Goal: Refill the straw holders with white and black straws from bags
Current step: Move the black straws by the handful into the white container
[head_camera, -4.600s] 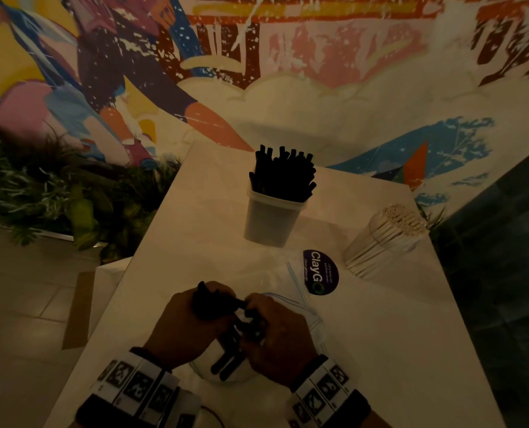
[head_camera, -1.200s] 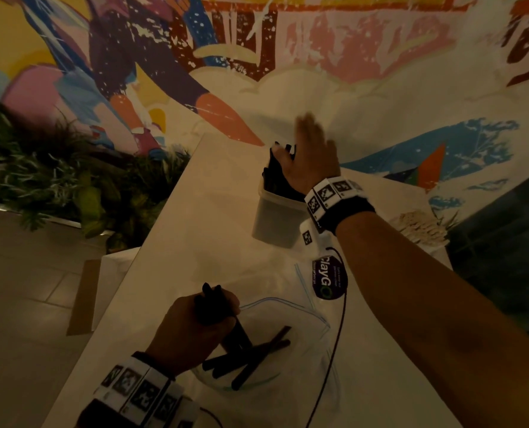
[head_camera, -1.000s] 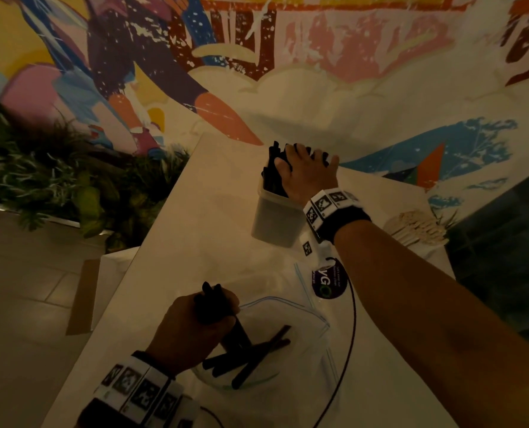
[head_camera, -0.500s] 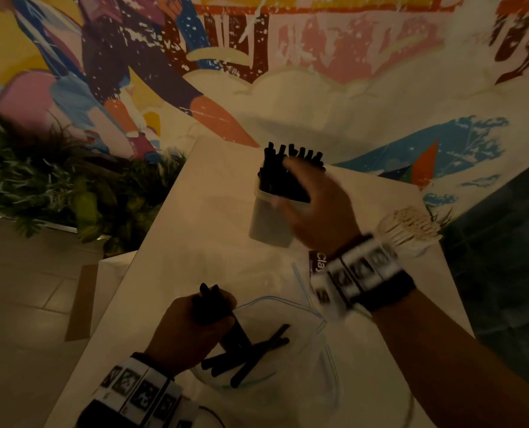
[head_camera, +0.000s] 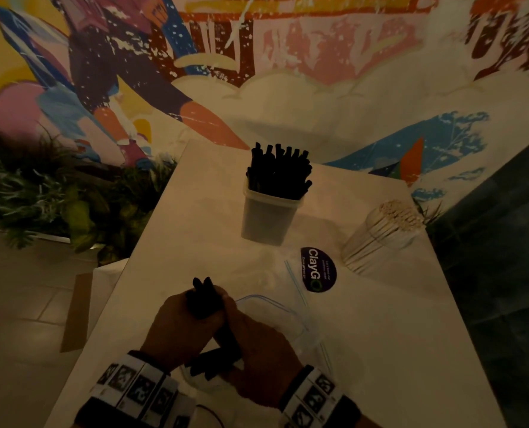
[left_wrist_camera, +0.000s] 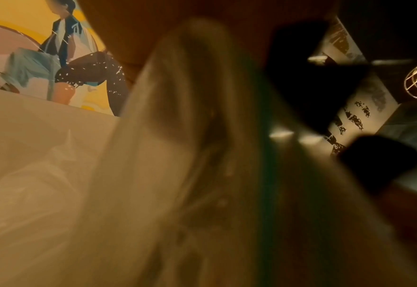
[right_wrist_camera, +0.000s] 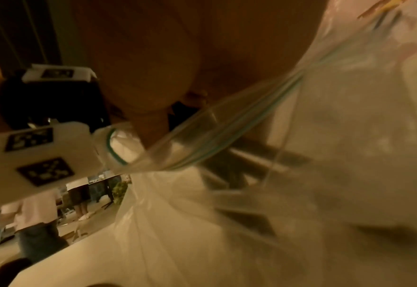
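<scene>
Near the table's front edge my left hand (head_camera: 180, 322) grips a small upright bundle of black straws (head_camera: 202, 299). My right hand (head_camera: 257, 350) lies beside it over the mouth of the clear zip bag (head_camera: 291, 316), fingers curled on black straws there. A few loose black straws (head_camera: 214, 366) show under it. The white holder (head_camera: 266, 220) stands at mid-table, packed with black straws (head_camera: 278, 171). In the right wrist view the bag's zip strip (right_wrist_camera: 227, 139) crosses my palm, with dark straws (right_wrist_camera: 251, 167) dim through the plastic. The left wrist view is blurred.
A clear holder of white straws (head_camera: 380, 236) leans at the right of the table (head_camera: 195, 227). A round purple sticker (head_camera: 318, 269) lies between it and the bag. Plants (head_camera: 41, 193) and a mural wall stand behind. The floor drops away on the left.
My right hand left the black straw holder and came back down to the bag, beside my left hand. The left hand kept its bundle in place.
</scene>
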A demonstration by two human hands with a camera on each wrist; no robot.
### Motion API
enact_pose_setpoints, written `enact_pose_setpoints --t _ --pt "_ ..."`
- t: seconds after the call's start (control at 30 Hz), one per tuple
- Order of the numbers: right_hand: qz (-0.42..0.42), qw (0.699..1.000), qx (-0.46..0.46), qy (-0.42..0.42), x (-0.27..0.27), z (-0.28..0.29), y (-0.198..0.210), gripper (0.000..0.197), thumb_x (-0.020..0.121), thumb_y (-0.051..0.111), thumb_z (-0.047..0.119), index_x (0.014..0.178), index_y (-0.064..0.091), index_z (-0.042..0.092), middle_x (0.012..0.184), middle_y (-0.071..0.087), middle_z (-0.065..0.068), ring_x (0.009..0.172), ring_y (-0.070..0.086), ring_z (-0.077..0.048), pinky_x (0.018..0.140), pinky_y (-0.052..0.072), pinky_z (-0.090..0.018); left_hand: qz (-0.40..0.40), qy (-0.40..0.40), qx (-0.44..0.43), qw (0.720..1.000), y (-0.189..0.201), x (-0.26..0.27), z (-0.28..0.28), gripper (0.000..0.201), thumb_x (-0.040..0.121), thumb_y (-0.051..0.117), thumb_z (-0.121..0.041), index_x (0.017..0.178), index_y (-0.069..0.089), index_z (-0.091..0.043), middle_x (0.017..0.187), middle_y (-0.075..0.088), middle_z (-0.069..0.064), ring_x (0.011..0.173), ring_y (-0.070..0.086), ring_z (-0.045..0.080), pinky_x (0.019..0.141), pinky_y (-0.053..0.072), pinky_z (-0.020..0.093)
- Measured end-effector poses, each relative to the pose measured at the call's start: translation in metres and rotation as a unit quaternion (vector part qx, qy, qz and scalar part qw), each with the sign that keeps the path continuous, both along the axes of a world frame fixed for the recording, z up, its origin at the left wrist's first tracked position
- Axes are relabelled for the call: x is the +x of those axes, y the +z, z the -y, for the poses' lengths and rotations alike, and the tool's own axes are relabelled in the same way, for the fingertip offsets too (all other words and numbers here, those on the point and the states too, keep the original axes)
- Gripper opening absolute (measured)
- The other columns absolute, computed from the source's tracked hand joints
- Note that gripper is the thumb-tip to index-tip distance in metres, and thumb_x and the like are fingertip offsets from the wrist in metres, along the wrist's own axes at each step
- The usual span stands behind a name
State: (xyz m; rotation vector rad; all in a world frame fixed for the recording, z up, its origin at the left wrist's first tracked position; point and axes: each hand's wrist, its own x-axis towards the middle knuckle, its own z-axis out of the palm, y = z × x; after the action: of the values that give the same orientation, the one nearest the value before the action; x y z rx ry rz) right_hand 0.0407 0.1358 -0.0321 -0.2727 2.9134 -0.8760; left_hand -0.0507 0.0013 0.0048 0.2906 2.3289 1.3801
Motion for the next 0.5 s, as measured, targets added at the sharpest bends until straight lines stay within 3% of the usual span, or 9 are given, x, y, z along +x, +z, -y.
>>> enact_pose_setpoints --t 0.13,0.23,0.27,0.3,0.33,0.37,0.43,0.5 --pt "-0.048 0.998 0.016 -0.028 -0.005 0.011 -0.01 0.088 0.094 0.045 0.032 0.141 -0.029 0.036 0.115 0.062 -0.005 0.084 0.061 -0.024 0.065 0.05 -0.035 0.008 -0.009 -0.001 1.0 -0.001 0.003 0.0 0.021 0.084 0.065 -0.011 0.072 0.06 -0.027 0.076 0.067 0.005 0.077 0.064 0.025 0.077 0.052 0.041" --pt "-0.013 0.999 0.008 -0.032 -0.005 0.011 -0.019 0.081 0.094 0.038 0.032 0.142 -0.027 0.032 0.107 0.067 0.0 0.085 0.062 -0.019 0.066 0.052 -0.033 0.011 -0.02 -0.008 1.0 0.001 0.005 0.001 0.023 0.086 0.064 -0.012 0.075 0.058 -0.033 0.079 0.066 0.001 0.082 0.064 0.026 0.08 0.053 0.04" --pt "-0.026 0.998 0.036 -0.033 -0.005 0.009 -0.019 0.078 0.092 0.038 0.031 0.146 -0.018 0.024 0.102 0.068 0.002 0.082 0.063 -0.017 0.066 0.053 -0.032 0.013 -0.021 -0.004 1.0 0.002 0.006 0.002 0.027 0.085 0.065 -0.013 0.075 0.058 -0.037 0.08 0.066 -0.001 0.084 0.065 0.025 0.081 0.053 0.04" --pt "-0.073 0.994 0.07 -0.045 -0.005 0.006 -0.022 0.07 0.09 0.038 0.031 0.148 0.002 0.014 0.094 0.069 0.005 0.077 0.063 -0.012 0.062 0.054 -0.028 0.016 -0.02 0.009 1.0 0.003 0.006 0.003 0.028 0.084 0.066 -0.013 0.077 0.059 -0.039 0.085 0.068 0.0 0.086 0.065 0.024 0.082 0.054 0.04" --pt "-0.106 0.989 0.087 -0.062 -0.004 0.002 -0.021 0.059 0.086 0.039 0.033 0.139 0.028 0.01 0.084 0.068 0.009 0.069 0.062 -0.008 0.057 0.053 -0.022 0.022 -0.015 0.021 0.999 0.003 0.007 0.004 0.027 0.083 0.068 -0.013 0.078 0.061 -0.039 0.089 0.069 0.001 0.089 0.066 0.024 0.085 0.054 0.041" --pt "-0.129 0.985 0.087 -0.072 -0.003 -0.002 -0.018 0.044 0.082 0.04 0.035 0.122 0.045 0.017 0.077 0.066 0.011 0.063 0.061 -0.005 0.052 0.052 -0.019 0.023 -0.011 0.032 0.999 0.003 0.008 0.005 0.027 0.082 0.069 -0.013 0.078 0.062 -0.038 0.092 0.07 0.001 0.091 0.066 0.023 0.087 0.053 0.042" --pt "-0.153 0.984 0.036 -0.085 -0.003 -0.009 -0.015 0.021 0.079 0.046 0.034 0.099 0.05 0.027 0.075 0.065 0.007 0.062 0.061 -0.009 0.052 0.053 -0.02 0.02 -0.003 0.038 0.999 0.001 0.008 0.007 0.03 0.079 0.072 -0.013 0.075 0.063 -0.041 0.089 0.07 -0.004 0.09 0.066 0.019 0.089 0.053 0.042" --pt "-0.157 0.973 -0.064 -0.155 -0.006 -0.017 -0.006 0.009 0.077 0.046 0.03 0.086 0.049 0.03 0.072 0.063 0.002 0.061 0.058 -0.01 0.056 0.053 -0.023 0.008 -0.006 0.03 0.999 0.0 0.009 0.008 0.036 0.078 0.073 -0.014 0.07 0.065 -0.048 0.087 0.07 -0.007 0.089 0.066 0.018 0.088 0.053 0.041"
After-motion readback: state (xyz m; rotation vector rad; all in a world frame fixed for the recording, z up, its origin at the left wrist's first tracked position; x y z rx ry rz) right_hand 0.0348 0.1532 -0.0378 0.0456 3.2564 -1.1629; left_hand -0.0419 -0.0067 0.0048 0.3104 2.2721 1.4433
